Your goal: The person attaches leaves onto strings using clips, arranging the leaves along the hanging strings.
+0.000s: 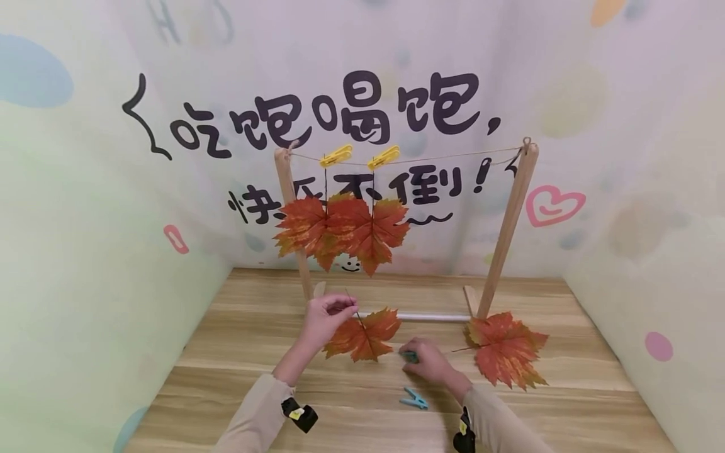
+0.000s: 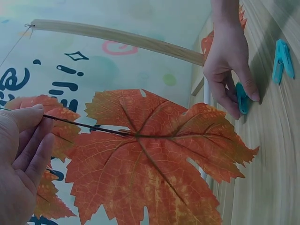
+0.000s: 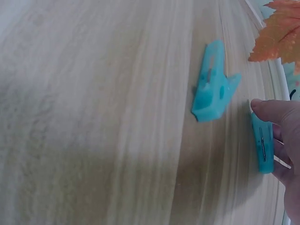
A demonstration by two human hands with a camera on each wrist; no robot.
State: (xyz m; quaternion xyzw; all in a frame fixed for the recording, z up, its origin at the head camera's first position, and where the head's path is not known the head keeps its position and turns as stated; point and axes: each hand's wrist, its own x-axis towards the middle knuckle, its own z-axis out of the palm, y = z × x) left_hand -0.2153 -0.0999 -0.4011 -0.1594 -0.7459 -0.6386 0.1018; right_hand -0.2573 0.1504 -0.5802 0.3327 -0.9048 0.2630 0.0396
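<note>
In the head view my left hand [image 1: 328, 318] pinches the thin dark stem of an orange-red maple leaf [image 1: 370, 336], which hangs just above the table. The left wrist view shows that leaf [image 2: 150, 145] close up, its stem between thumb and fingers. My right hand [image 1: 427, 360] is low at the tabletop, with thumb and fingers around a teal clothespin [image 3: 263, 143]. A second teal clothespin [image 1: 415, 399] lies on the wood nearer the front. Two yellow clothespins [image 1: 337, 156] on the string hold two more leaves [image 1: 370, 233] by their stems, side by side and overlapping.
Twine [image 1: 442, 156] runs between two wooden posts [image 1: 510, 233], joined low down by a pale rod [image 1: 433, 316]. Another leaf [image 1: 506, 349] lies at the foot of the right post. Printed walls stand behind and on both sides of the wooden table [image 1: 226, 384].
</note>
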